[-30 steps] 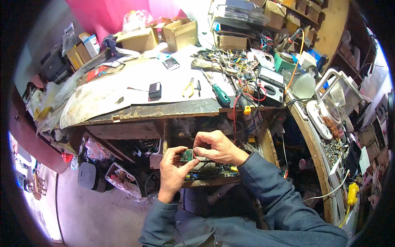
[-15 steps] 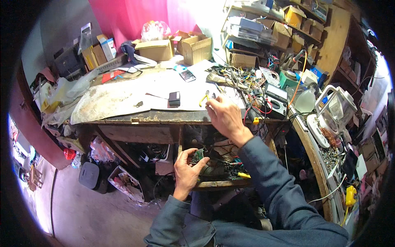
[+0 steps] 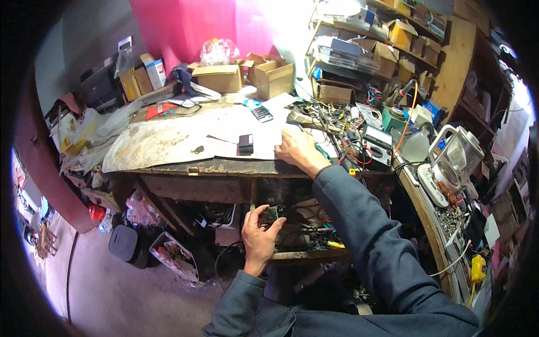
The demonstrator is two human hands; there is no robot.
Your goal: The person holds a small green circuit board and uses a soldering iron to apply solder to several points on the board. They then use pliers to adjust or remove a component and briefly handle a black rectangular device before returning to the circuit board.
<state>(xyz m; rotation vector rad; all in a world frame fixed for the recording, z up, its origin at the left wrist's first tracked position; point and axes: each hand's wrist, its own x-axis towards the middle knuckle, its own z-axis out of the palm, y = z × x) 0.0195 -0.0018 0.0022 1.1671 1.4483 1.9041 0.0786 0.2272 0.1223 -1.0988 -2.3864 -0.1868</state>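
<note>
My left hand [image 3: 259, 241] pinches a small green circuit board [image 3: 273, 213] by its edges, between thumb and fingers, above the open drawer [image 3: 303, 255]. On the white sheet [image 3: 168, 135] covering the bench, my right hand [image 3: 300, 150] has its fingers curled downward. Whatever those fingers hold or touch is hidden beneath the hand. A dark green slim piece [image 3: 321, 150] shows beside the knuckles. To the left of that hand stands a small black box-shaped part [image 3: 246, 144]. Farther back lies a dark flat package with a blue top [image 3: 259, 111].
Tangled wires [image 3: 331, 121] and an analog multimeter [image 3: 377, 145] crowd the bench's right side. Cardboard boxes [image 3: 273, 78] stand at the back. A clear jug-like appliance [image 3: 457, 146] sits on the right-hand ledge. Below left are a dark bin [image 3: 128, 245] and a litter-filled box [image 3: 175, 258].
My right hand has lowered onto the sheet, and the yellow-handled tool at its fingertips is now out of sight. My left hand still holds the circuit board. The view has shifted slightly.
</note>
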